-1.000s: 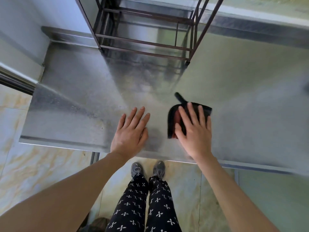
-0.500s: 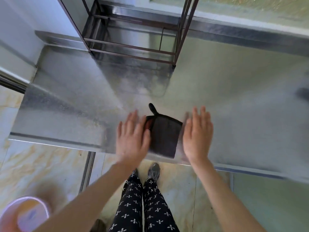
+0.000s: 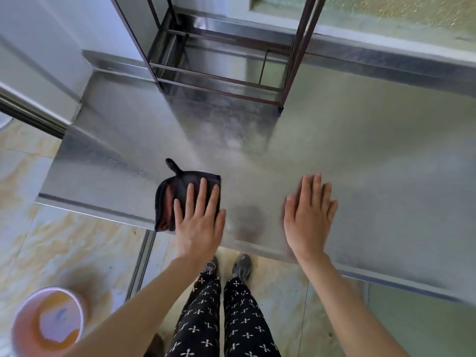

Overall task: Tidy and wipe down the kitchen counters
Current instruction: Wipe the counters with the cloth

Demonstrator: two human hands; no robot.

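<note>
Steel counter (image 3: 360, 155) (smeared) under cloth (image 3: 185, 184), tiled floor (image 3: 64, 240) below.

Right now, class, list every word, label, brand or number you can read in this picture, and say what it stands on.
None can be read.
Folded black cloth: no label visible.
Round pink plastic bucket: a bluish mark inside, too blurred to tell.
Black trousers: white crosses only, no lettering.

Two hands (image 3: 199, 222) (image 3: 309, 215) – one cloth (image 3: 180, 191), one counter (image 3: 360, 163), one rack (image 3: 219, 81), one bucket (image 3: 49, 320), two shoes (image 3: 240, 266).
</note>
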